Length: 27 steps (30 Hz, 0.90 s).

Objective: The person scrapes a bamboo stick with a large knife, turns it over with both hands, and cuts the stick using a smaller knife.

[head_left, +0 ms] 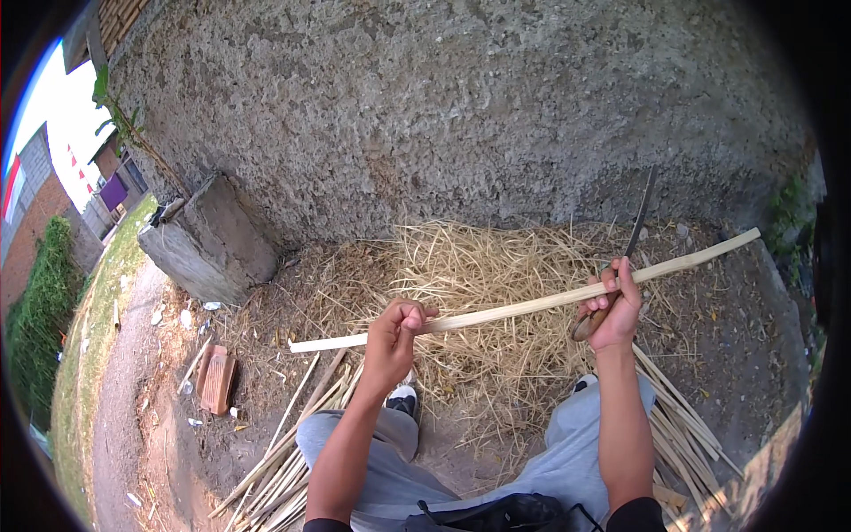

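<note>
A long pale strip of split bamboo or wood [523, 308] lies nearly level across my lap, its right end a little higher. My left hand [391, 335] is closed round it towards its left end. In my right hand [618, 306] is a knife with a wooden handle [587, 330] and a long dark blade [643, 208] pointing up and away. The fingers of that hand also rest against the strip, whose right end reaches past them. Whether they grip the strip firmly I cannot tell.
Curly shavings [479, 266] are heaped on the ground ahead, against a rough grey wall [425, 124]. Bundles of pale strips lie by my left leg [288, 483] and right leg [687, 426]. At the left are a concrete block [208, 244] and a reddish tile or brick [215, 379].
</note>
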{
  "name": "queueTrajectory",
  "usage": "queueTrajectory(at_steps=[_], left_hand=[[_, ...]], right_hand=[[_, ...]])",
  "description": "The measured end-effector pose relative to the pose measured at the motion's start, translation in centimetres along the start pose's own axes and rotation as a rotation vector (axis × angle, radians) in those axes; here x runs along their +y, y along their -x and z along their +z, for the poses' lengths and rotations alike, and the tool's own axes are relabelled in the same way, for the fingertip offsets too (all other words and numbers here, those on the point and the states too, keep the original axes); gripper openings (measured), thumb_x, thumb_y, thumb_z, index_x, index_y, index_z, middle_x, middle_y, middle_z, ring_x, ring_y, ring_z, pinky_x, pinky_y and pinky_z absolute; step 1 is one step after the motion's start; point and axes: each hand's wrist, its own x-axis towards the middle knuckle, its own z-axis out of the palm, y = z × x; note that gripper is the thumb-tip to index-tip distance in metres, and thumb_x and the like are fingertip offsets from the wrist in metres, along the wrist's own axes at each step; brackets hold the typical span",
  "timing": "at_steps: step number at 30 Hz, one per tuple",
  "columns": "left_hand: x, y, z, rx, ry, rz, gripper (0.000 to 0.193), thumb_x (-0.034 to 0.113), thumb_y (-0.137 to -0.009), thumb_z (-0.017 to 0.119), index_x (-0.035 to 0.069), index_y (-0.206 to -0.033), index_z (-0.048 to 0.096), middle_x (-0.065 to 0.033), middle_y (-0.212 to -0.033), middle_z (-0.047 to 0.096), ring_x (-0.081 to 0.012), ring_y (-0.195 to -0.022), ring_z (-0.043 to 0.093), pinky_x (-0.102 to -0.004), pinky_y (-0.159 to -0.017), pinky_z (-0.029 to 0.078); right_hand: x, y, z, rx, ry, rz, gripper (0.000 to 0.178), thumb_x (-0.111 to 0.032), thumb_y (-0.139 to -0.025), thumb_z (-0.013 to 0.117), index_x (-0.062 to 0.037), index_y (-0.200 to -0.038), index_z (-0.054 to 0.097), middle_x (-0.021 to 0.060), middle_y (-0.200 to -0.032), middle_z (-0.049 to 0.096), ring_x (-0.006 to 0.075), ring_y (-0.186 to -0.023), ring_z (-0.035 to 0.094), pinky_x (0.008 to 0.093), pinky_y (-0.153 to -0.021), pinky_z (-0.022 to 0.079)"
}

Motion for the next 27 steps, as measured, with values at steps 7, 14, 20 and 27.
queueTrajectory(at_steps=[7,14,20,27], left_hand=[[-0.1,-0.9,-5.7,0.33,-0.315,-0.013,0.028,0.023,-0.102,0.049,-0.002,-0.095,0.058,-0.0058,-0.09,0.06,-0.0202,-0.095,0.066,-0.0324,-0.089,0.048],[0.4,-0.6,-4.8,0.322,-1.01,0.145,0.059,0.033,-0.092,0.063,0.007,-0.141,0.042,-0.0162,-0.142,0.045,-0.0352,-0.137,0.035,-0.0483,-0.11,0.027],[0.1,0.2,-0.1,-0.1,-0.928,0.302,0.067,0.032,-0.073,0.08,0.008,-0.131,0.054,-0.0115,-0.133,0.055,-0.0319,-0.131,0.044,-0.0488,-0.108,0.032],[-0.6,0.5,1.7,-0.142,-0.806,0.339,0.051,0.03,-0.071,0.082,0.006,-0.112,0.063,-0.0102,-0.111,0.067,-0.0281,-0.102,0.063,-0.0399,-0.088,0.048]], right_hand=[[-0.4,-0.1,-0.5,-0.011,-0.023,-0.002,0.017,-0.033,-0.095,0.061,-0.0192,-0.091,0.053,-0.0094,-0.062,0.043,0.0048,-0.05,0.042,0.0216,-0.044,0.04],[-0.3,0.0,-1.1,-0.175,-0.077,-0.058,0.023,-0.035,-0.09,0.068,-0.0188,-0.093,0.052,-0.0089,-0.065,0.046,0.0061,-0.053,0.044,0.0228,-0.047,0.042],[0.3,0.3,-0.8,-0.197,-0.034,-0.037,0.024,-0.036,-0.089,0.069,-0.0185,-0.093,0.053,-0.009,-0.066,0.047,0.0061,-0.053,0.043,0.0229,-0.047,0.042],[0.2,-0.2,-0.6,-0.133,-0.031,-0.074,0.02,-0.038,-0.094,0.061,-0.019,-0.092,0.054,-0.0095,-0.065,0.045,0.0062,-0.052,0.043,0.0233,-0.046,0.039]])
